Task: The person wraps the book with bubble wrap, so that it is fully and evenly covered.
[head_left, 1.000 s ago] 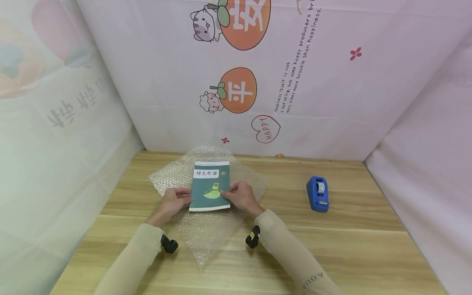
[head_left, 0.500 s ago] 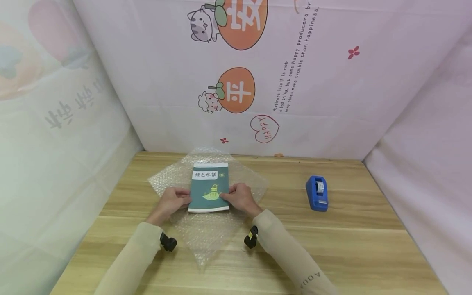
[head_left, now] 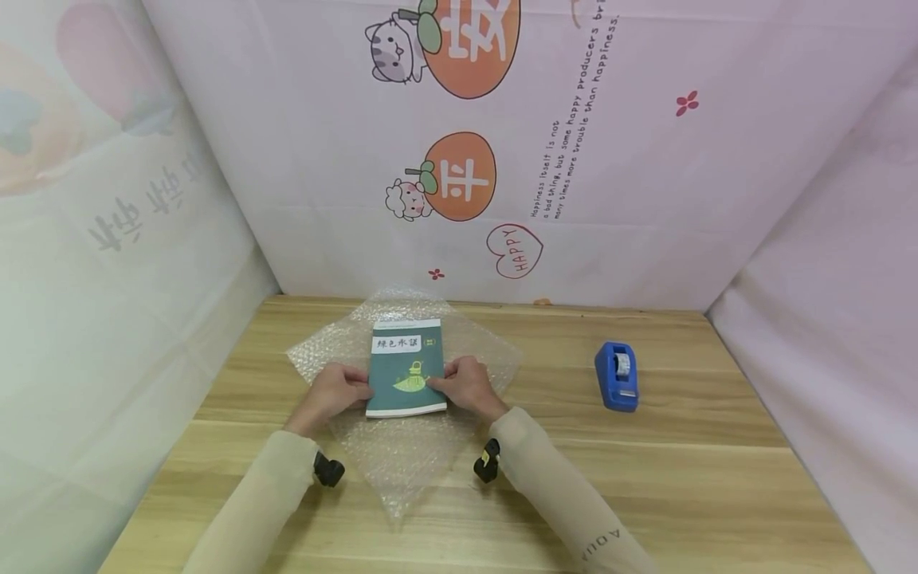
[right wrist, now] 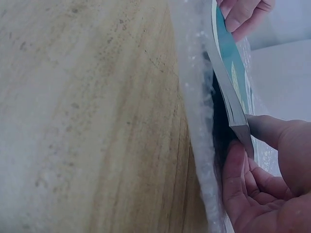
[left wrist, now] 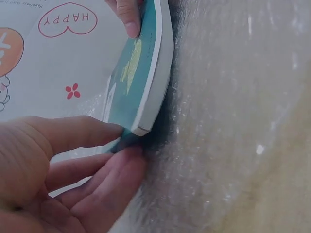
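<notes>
A green paperback book [head_left: 398, 395] with a white title strip is above a sheet of bubble wrap [head_left: 398, 470], which lies as a diamond on the wooden table. My left hand [head_left: 335, 391] pinches the book's left edge, thumb on the cover and fingers beneath. On the opposite edge my right hand [head_left: 468, 386] pinches it the same way. In the left wrist view the book [left wrist: 131, 82] bows slightly, its page edges showing. The right wrist view shows a dark gap between the book [right wrist: 228, 92] and the bubble wrap [right wrist: 197, 131], so its near edge is raised.
A blue tape dispenser [head_left: 618, 379] with a roll of tape stands to the right on the table [head_left: 688, 478]. Printed cloth walls [head_left: 610, 263] close off the back and both sides. Small black cameras sit on both wrists.
The book's far edge has come slightly nearer to me and its near edge slightly lower in view. Both hands keep their hold on its sides. The wrap and tape dispenser stay put.
</notes>
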A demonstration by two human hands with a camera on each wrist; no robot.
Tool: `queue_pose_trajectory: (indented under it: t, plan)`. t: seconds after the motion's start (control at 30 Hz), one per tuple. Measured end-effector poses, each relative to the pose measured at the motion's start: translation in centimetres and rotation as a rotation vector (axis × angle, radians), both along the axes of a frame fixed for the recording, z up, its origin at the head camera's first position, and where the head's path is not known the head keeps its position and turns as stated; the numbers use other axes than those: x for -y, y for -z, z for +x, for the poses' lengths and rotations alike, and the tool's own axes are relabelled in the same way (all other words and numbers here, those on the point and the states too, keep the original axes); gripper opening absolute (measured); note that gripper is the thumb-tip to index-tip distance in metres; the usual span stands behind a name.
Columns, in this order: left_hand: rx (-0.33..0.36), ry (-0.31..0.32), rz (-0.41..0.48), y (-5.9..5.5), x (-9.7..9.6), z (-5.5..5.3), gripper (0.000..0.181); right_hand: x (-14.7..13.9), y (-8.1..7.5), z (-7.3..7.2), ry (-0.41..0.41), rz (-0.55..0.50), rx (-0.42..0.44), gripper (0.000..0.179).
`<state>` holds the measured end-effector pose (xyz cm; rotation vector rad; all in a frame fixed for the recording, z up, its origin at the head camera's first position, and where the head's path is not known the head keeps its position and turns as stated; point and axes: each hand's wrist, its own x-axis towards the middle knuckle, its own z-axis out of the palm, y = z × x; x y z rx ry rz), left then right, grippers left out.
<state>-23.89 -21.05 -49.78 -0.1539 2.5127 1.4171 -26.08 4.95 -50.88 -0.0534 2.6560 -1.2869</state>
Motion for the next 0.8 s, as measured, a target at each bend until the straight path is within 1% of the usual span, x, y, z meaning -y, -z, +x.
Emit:
queue_pose_trajectory:
  t: [0.1,0.23,0.37,0.47,0.57,0.67,0.77,0.8]
  plan:
    - [-0.029,0.036,-0.077,-0.3,0.0,-0.1,0.026,0.0,0.1,0.0,0.007,0.007,-0.007,0.024]
    - [-0.048,0.067,-0.168,-0.8,0.1,0.0,0.028,0.1,0.0,0.0,0.019,0.022,-0.001,0.024]
    - [-0.076,0.097,-0.223,-1.3,0.2,0.3,0.031,0.1,0.1,0.0,0.021,0.034,-0.002,0.026]
    - [-0.087,0.116,-0.234,-1.6,0.4,0.5,0.034,0.1,0.1,0.1,0.018,0.038,-0.023,0.027]
    - [-0.104,0.141,-0.235,-1.6,0.6,0.5,0.036,0.1,0.0,0.3,0.015,0.057,-0.053,0.028]
    - [-0.141,0.174,-0.233,-1.4,1.0,0.5,0.037,0.1,0.0,0.3,0.009,0.086,-0.092,0.027]
    - [-0.17,0.206,-0.228,-1.3,1.3,0.6,0.038,0.0,-0.2,0.4,-0.007,0.101,-0.113,0.026]
    - [-0.181,0.225,-0.226,-1.3,1.4,0.7,0.039,0.0,-0.3,0.5,-0.015,0.104,-0.115,0.025]
